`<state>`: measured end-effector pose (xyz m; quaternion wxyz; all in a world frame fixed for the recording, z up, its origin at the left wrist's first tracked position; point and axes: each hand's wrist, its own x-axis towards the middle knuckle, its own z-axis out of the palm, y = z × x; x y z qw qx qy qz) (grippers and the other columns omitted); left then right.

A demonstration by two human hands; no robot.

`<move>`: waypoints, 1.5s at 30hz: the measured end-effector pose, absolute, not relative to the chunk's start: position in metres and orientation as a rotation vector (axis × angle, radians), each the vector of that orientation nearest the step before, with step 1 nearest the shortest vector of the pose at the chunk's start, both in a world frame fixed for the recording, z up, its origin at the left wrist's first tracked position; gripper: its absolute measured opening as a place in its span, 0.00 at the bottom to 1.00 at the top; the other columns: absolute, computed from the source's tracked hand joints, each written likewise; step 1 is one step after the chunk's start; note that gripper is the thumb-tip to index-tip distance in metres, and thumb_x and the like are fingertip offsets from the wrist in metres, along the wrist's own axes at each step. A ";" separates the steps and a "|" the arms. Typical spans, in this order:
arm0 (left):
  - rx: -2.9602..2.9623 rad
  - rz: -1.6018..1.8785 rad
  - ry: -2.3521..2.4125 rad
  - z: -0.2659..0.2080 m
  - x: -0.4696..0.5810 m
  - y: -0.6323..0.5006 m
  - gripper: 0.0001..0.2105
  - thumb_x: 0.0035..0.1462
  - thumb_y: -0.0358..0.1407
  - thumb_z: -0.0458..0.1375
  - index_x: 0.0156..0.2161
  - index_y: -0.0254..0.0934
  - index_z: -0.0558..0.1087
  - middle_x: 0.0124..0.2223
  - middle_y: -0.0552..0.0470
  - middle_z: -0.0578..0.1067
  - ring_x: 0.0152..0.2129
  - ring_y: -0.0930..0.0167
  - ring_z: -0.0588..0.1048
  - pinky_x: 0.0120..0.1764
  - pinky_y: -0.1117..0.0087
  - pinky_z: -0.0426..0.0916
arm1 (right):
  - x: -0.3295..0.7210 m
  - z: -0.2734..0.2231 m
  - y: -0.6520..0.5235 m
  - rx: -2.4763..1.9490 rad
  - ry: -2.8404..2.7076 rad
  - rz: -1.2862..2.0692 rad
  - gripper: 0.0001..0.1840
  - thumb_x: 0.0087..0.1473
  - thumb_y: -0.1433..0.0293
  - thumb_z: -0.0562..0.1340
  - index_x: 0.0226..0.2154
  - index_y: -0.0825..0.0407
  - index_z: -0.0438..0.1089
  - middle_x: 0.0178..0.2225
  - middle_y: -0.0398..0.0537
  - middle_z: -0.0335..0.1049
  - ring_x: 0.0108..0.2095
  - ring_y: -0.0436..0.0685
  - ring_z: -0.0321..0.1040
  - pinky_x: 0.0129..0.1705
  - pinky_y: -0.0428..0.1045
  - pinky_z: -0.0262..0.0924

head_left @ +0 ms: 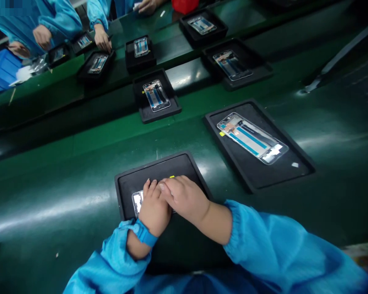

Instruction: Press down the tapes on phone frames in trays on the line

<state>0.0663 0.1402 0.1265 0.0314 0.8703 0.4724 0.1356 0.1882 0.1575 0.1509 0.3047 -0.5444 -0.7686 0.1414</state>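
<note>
Head view: both hands (168, 202) flat on phone frame (137, 201) in tray (125, 183).

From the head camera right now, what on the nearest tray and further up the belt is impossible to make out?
- Phone frame in the nearest tray: mostly hidden under the left hand and right hand; only one end shows.
- What the fingers press or grip: covered by the hands themselves.
- Far trays: too small and blurred for detail.
- Red object: cut off by the top edge.
</note>
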 end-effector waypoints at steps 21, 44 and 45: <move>1.961 0.669 1.974 0.145 0.039 0.160 0.15 0.56 0.39 0.46 0.41 0.33 0.69 0.40 0.43 0.73 0.39 0.66 0.71 0.43 0.61 0.65 | 0.201 0.138 0.163 -1.499 -0.720 1.165 0.22 0.50 0.50 0.49 0.28 0.52 0.59 0.22 0.40 0.66 0.14 0.46 0.63 0.15 0.43 0.57; 1.800 0.177 2.909 0.131 -0.104 0.144 0.20 0.55 0.41 0.42 0.34 0.30 0.72 0.29 0.38 0.74 0.29 0.57 0.72 0.34 0.51 0.65 | 0.237 0.140 0.221 -1.694 -0.666 1.153 0.26 0.47 0.53 0.53 0.43 0.53 0.59 0.24 0.44 0.67 0.21 0.53 0.66 0.25 0.49 0.63; 1.885 0.210 2.843 0.124 -0.102 0.146 0.19 0.56 0.40 0.42 0.37 0.29 0.71 0.34 0.37 0.74 0.34 0.55 0.71 0.38 0.48 0.63 | 0.235 0.140 0.232 -1.737 -0.751 1.139 0.26 0.47 0.53 0.53 0.43 0.53 0.60 0.27 0.46 0.68 0.22 0.53 0.67 0.25 0.49 0.63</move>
